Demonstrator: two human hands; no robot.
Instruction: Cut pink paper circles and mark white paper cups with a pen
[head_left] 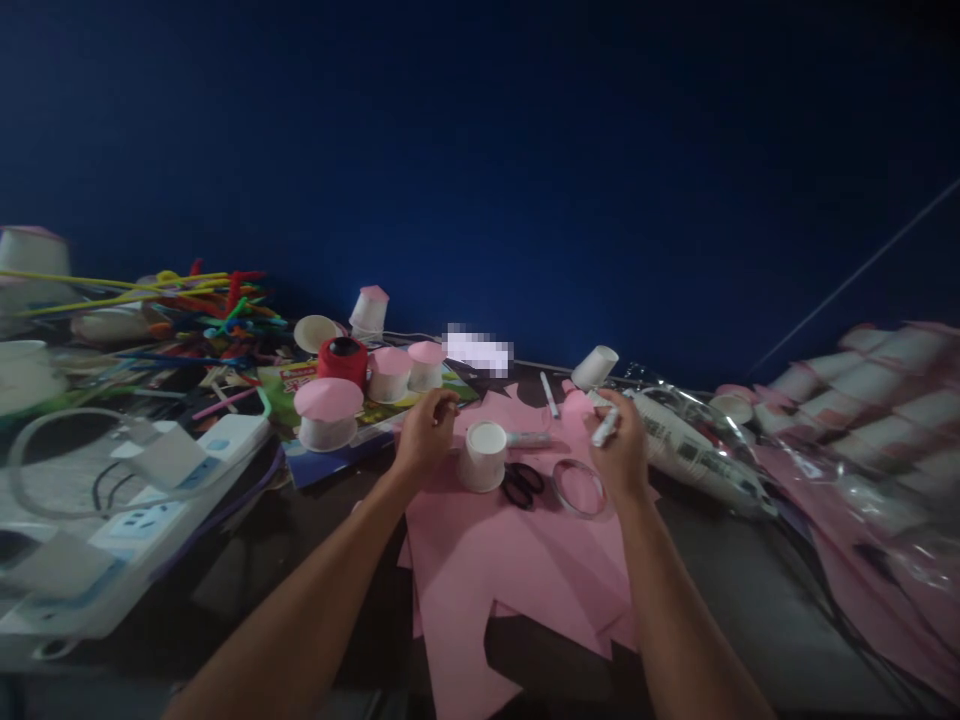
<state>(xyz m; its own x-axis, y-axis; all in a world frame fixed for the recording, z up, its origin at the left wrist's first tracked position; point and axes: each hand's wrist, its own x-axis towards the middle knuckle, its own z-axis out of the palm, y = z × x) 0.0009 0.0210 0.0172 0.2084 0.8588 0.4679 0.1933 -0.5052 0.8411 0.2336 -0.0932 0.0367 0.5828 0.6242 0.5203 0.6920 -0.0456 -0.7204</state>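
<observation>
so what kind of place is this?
Most likely a craft worktable, dimly lit, against a blue wall. Pink paper with cut edges lies under scissors, paper cups stand topped with pink discs, and a pile of coloured pipe cleaners sits at the left.

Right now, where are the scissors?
In the head view the scissors lie on the pink paper near the middle, just right of the white paper cup, with the clear ring on their right.
</observation>
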